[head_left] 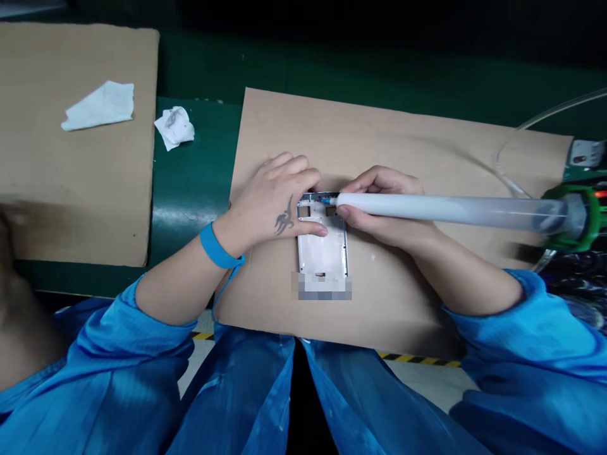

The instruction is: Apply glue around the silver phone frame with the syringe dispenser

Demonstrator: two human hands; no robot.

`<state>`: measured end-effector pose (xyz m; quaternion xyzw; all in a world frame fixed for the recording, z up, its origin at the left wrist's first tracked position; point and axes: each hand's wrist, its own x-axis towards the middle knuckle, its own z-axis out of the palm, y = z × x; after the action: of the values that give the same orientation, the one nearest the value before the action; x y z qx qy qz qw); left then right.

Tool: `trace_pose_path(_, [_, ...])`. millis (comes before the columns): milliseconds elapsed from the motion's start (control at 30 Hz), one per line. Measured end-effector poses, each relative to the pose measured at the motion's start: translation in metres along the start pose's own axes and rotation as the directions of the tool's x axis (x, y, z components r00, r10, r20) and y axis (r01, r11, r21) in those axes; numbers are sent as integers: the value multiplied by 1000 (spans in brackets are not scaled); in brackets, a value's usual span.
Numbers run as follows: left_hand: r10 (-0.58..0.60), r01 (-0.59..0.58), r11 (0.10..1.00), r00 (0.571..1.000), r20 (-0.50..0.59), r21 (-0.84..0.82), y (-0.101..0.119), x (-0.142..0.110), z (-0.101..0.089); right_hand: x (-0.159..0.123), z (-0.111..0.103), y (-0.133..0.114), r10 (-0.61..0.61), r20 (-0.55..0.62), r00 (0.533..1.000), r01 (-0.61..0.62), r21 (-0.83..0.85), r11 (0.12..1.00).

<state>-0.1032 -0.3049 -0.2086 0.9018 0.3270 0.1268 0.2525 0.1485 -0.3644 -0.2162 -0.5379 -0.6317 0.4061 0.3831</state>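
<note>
A phone frame [322, 249] lies flat on a cardboard sheet, its far end between my two hands; the near end is blurred out. My left hand [279, 202] grips its upper left side, with the thumb across the frame's inner face and the fingers at the far edge. Pinched in the fingers of my right hand [396, 232] is a long dispensing syringe [427, 207] filled with white material. It is held nearly level, and its blue tip touches or hovers just over the frame's far end; I cannot tell which.
Under the work is a cardboard sheet [284, 291] on a green table [199, 183]. A clear tube [545, 110] curves at the right. Crumpled white tissue [175, 128] and a white cloth piece [102, 106] lie left. A person's arm [23, 328] is at the left edge.
</note>
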Motion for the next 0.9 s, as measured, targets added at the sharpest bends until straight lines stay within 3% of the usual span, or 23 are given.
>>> trace_pose_path(900, [45,-45,999,998,-50,0,-5,-3,5,1,2,-4,-8,-38,999,7,-21,1000])
